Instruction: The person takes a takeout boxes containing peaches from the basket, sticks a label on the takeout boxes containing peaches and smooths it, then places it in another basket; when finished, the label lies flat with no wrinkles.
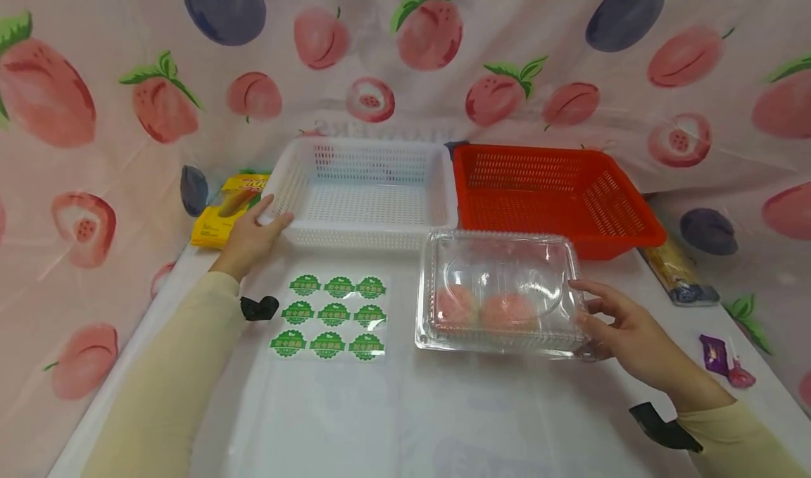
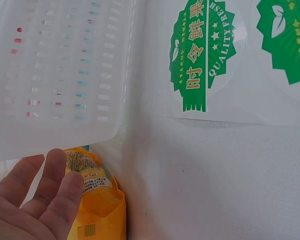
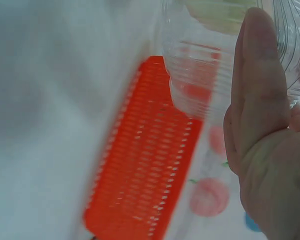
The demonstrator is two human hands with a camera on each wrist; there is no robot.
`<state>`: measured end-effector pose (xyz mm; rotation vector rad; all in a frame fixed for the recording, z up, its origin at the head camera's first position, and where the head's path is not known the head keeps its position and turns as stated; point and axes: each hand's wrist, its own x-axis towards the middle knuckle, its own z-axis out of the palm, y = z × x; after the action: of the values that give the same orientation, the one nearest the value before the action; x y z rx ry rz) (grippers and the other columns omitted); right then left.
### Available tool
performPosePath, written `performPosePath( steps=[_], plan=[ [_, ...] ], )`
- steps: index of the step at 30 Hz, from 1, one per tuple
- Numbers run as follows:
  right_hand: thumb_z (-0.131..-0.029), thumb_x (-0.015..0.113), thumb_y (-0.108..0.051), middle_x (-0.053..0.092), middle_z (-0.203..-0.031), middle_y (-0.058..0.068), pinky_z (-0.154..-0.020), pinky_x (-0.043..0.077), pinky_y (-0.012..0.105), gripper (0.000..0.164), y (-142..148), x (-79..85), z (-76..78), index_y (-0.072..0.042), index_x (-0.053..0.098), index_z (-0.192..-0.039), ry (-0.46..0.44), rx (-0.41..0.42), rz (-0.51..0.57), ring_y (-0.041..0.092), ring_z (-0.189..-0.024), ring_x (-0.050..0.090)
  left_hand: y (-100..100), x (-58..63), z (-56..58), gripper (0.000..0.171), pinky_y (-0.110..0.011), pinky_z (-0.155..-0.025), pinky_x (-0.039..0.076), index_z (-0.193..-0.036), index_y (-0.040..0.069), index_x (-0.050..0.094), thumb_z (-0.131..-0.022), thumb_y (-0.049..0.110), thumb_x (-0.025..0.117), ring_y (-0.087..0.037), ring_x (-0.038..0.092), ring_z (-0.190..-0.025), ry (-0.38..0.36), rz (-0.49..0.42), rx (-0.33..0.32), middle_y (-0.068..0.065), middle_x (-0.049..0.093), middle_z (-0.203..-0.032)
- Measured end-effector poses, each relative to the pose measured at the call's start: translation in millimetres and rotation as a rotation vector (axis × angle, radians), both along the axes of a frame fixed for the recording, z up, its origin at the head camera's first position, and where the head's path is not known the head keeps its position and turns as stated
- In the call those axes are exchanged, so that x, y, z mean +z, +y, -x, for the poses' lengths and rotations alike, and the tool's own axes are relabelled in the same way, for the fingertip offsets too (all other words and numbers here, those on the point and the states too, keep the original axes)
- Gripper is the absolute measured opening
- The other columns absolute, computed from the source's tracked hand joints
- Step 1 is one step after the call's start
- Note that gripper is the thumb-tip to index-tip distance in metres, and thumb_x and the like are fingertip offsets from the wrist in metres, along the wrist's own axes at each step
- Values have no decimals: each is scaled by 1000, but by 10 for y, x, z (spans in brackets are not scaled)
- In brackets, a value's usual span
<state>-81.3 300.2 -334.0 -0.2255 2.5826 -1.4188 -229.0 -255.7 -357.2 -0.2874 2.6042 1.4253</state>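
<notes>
My right hand [image 1: 640, 348] grips the right end of a clear plastic clamshell box [image 1: 507, 263]. Two reddish round fruits [image 1: 456, 305] show through its closed lid. In the right wrist view the thumb lies along the side of the box [image 3: 197, 75], raised over the table. My left hand [image 1: 247, 242] is at the front left corner of a white plastic basket [image 1: 367, 207], fingers spread. The left wrist view shows those fingers loosely bent beside the basket [image 2: 65, 135]; whether they touch it I cannot tell.
A red plastic basket [image 1: 624, 235] stands right of the white one. A sheet of green round stickers [image 1: 334, 315] lies on the table. Behind the left hand is a yellow packet [image 1: 215, 228]. At the right lie a bag [image 1: 678, 270] and a purple wrapper [image 1: 714, 355].
</notes>
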Motion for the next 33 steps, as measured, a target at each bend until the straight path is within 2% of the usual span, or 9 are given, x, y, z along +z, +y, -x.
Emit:
performPosePath(
  steps=[6, 15, 25, 33],
  plan=[
    [-104, 57, -24, 49, -129, 32, -66, 60, 37, 60, 84, -147, 66, -9, 31, -156, -96, -23, -21, 28, -84, 68, 3, 23, 8, 102, -69, -111, 22, -162, 34, 6, -84, 79, 53, -47, 27, -140, 22, 13, -9, -25, 17, -162],
    [-104, 56, -30, 46, -133, 34, -69, 60, 38, 62, 199, -277, 238, -12, 29, -157, -148, -9, -3, 30, -83, 67, 31, 37, 3, 104, -71, -110, 20, -162, 34, 5, -82, 80, 53, -47, 23, -143, 11, 14, -4, -22, 13, -164],
    [-103, 56, -37, 42, -140, 33, -75, 60, 39, 69, 275, -296, 447, -17, 23, -160, -243, 18, -15, 31, -89, 67, 14, -2, -1, 99, -68, -111, 22, -162, 32, 5, -87, 77, 51, -48, 27, -139, 24, 31, -12, -27, 17, -161],
    [-103, 54, -40, 47, -140, 29, -77, 58, 42, 71, 327, -273, 492, -21, 19, -162, -269, 50, -41, 30, -94, 65, 36, 27, -6, 98, -67, -111, 22, -162, 32, 4, -87, 75, 51, -48, 23, -142, 20, 27, -8, -25, 13, -163]
  ],
)
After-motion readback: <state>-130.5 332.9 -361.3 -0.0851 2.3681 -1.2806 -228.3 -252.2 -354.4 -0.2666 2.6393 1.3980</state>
